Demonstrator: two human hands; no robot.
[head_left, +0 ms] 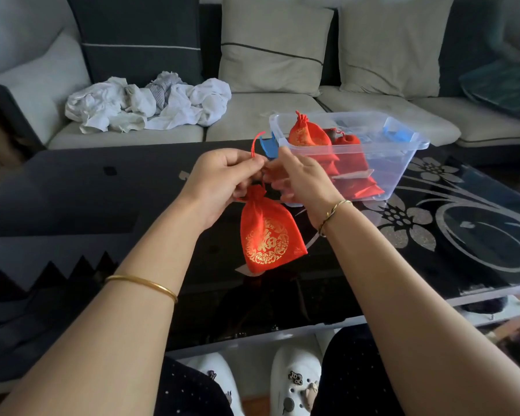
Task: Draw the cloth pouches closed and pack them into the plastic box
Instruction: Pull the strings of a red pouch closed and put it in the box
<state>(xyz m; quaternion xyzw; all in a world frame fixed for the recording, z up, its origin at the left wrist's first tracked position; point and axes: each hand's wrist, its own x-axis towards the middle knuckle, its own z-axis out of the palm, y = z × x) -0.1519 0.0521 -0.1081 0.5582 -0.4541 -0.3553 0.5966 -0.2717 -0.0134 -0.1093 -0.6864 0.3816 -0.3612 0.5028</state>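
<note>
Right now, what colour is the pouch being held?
Red pouch with a gold pattern, seen from the head view.

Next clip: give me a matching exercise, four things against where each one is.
Things:
1. pouch with the gold emblem
2. plastic box
3. white laundry
4. tied pouch

Places:
A. on the sofa seat
B. inside the box
C. hanging from both hands, left hand and right hand, above the table
D. on the glass table, right of the hands

Pairs: 1-C, 2-D, 3-A, 4-B
</note>
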